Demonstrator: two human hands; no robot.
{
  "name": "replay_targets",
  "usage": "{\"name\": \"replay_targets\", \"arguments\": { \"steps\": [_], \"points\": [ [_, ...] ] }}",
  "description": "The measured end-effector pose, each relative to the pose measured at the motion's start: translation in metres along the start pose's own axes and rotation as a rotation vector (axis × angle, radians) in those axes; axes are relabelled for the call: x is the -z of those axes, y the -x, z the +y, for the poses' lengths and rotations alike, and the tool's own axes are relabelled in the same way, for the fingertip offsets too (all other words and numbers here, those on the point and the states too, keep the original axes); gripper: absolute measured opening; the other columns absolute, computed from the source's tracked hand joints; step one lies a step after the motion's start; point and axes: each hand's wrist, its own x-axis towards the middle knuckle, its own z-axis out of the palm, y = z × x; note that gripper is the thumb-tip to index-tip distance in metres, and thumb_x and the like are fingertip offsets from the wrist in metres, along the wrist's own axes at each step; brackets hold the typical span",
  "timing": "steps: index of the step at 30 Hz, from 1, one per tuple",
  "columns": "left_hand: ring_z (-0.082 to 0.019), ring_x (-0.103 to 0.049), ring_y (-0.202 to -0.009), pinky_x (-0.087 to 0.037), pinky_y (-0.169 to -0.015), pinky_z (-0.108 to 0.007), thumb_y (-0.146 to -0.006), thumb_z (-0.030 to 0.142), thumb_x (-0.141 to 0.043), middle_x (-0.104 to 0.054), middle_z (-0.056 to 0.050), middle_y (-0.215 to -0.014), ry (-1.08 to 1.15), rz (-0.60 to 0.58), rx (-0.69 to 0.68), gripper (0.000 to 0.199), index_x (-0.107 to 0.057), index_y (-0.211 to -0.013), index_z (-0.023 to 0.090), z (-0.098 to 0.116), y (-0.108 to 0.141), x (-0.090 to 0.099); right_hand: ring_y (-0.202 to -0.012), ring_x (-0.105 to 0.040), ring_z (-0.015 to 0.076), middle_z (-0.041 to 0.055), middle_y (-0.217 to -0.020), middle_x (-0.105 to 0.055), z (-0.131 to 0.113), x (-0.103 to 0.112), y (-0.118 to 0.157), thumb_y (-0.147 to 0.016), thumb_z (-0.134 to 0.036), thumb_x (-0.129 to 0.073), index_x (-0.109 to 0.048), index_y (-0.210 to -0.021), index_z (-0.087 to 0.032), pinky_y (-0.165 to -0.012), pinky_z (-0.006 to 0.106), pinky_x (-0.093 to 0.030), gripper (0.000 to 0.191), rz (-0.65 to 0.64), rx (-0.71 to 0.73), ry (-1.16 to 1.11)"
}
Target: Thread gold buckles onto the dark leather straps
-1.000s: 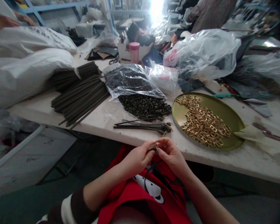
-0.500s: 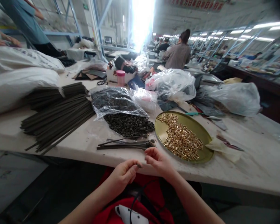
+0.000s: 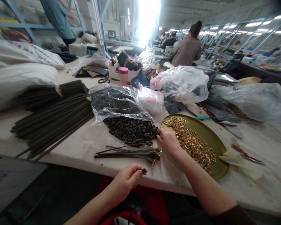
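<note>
My left hand [image 3: 128, 178] is closed near the table's front edge, with the end of a dark strip [image 3: 144, 171] poking out between thumb and fingers. Farther forward, my right hand [image 3: 169, 139] reaches to the right edge of a pile of small black loops [image 3: 131, 129]; its fingertips are bent together at the loops, and what they pinch is too small to make out. Right beside that hand lies a round gold tray [image 3: 219, 147] holding gold buckles [image 3: 194, 143]. Several dark strips with gold buckles at their ends [image 3: 131, 153] lie between my hands and the loops.
Long dark strips [image 3: 58, 122] are stacked at the left beside white sacks [image 3: 21, 81]. A clear plastic bag [image 3: 117, 100] covers part of the loops. Behind stand a pink jar [image 3: 123, 76] and plastic bags [image 3: 182, 82]. Pliers [image 3: 250, 156] lie at the right. Other people are in the background.
My right hand has moved forward, away from my left hand, to the black loops. The buckled strips on the table show more fully. My left hand still holds its piece.
</note>
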Motion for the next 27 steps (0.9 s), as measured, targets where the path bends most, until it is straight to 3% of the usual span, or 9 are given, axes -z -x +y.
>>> {"name": "replay_targets", "arguments": {
  "steps": [3, 7, 12, 15, 18, 23, 27],
  "points": [
    [-0.008, -0.032, -0.052, -0.027, -0.049, -0.019, -0.084, 0.042, -0.041, -0.034, 0.007, -0.056, -0.050, 0.018, -0.035, 0.030, -0.053, -0.085, 0.014, 0.002, 0.003, -0.004, -0.085, -0.055, 0.0204, 0.0091, -0.090, -0.059, -0.003, 0.000, 0.002, -0.080, -0.023, -0.052, -0.056, -0.084, -0.017, -0.074, 0.028, -0.038, 0.008, 0.001, -0.025, 0.017],
    [-0.009, -0.035, -0.054, -0.029, -0.052, -0.020, -0.085, 0.039, -0.040, -0.036, 0.006, -0.054, -0.140, 0.063, -0.094, 0.029, -0.056, -0.085, 0.014, 0.004, 0.013, -0.008, -0.086, -0.055, 0.0226, 0.0128, -0.090, -0.059, -0.012, 0.000, 0.007, -0.076, -0.013, -0.051, -0.056, -0.080, -0.015, -0.075, 0.030, -0.037, 0.007, 0.033, -0.073, -0.018],
    [-0.010, -0.040, -0.058, -0.031, -0.055, -0.020, -0.085, 0.038, -0.040, -0.041, 0.005, -0.056, -0.220, 0.132, -0.144, 0.031, -0.058, -0.085, 0.013, 0.010, 0.029, -0.006, -0.084, -0.054, 0.0221, 0.0123, -0.084, -0.060, -0.017, 0.008, 0.016, -0.070, -0.008, -0.050, -0.057, -0.073, -0.014, -0.076, 0.031, -0.037, 0.009, 0.066, -0.108, -0.212],
    [-0.010, -0.042, -0.060, -0.033, -0.057, -0.020, -0.085, 0.038, -0.040, -0.047, 0.003, -0.062, -0.243, 0.196, -0.190, 0.031, -0.059, -0.085, 0.013, 0.016, 0.031, -0.003, -0.072, -0.054, 0.0177, 0.0066, -0.075, -0.060, -0.027, 0.019, 0.037, -0.074, -0.019, -0.051, -0.059, -0.077, -0.014, -0.069, 0.029, -0.040, 0.010, 0.030, -0.097, -0.413],
    [-0.011, -0.045, -0.063, -0.035, -0.059, -0.020, -0.084, 0.039, -0.041, -0.052, 0.001, -0.066, -0.258, 0.266, -0.256, 0.032, -0.059, -0.086, 0.013, 0.022, 0.025, -0.001, -0.059, -0.050, 0.0128, 0.0013, -0.068, -0.058, -0.047, 0.028, 0.072, -0.078, -0.036, -0.049, -0.059, -0.084, -0.015, -0.058, 0.025, -0.041, 0.024, -0.069, -0.065, -0.653],
    [-0.012, -0.051, -0.067, -0.038, -0.063, -0.022, -0.083, 0.038, -0.041, -0.058, 0.000, -0.070, -0.346, 0.331, -0.310, 0.031, -0.060, -0.083, 0.013, 0.027, 0.016, -0.002, -0.052, -0.039, 0.0081, -0.0045, -0.059, -0.047, -0.081, 0.025, 0.120, -0.070, -0.038, -0.064, -0.057, -0.078, -0.017, -0.051, 0.021, -0.033, 0.024, -0.236, -0.202, -1.374],
    [-0.014, -0.056, -0.073, -0.039, -0.067, -0.023, -0.085, 0.036, -0.040, -0.063, -0.001, -0.077, -0.465, 0.382, -0.303, 0.028, -0.060, -0.085, 0.016, 0.027, 0.019, -0.004, -0.052, -0.037, 0.0081, -0.0047, -0.059, -0.046, -0.092, 0.018, 0.130, -0.070, -0.038, -0.064, -0.057, -0.077, -0.017, -0.051, 0.022, -0.031, 0.023, -0.165, -0.258, -1.447]
  ]
}}
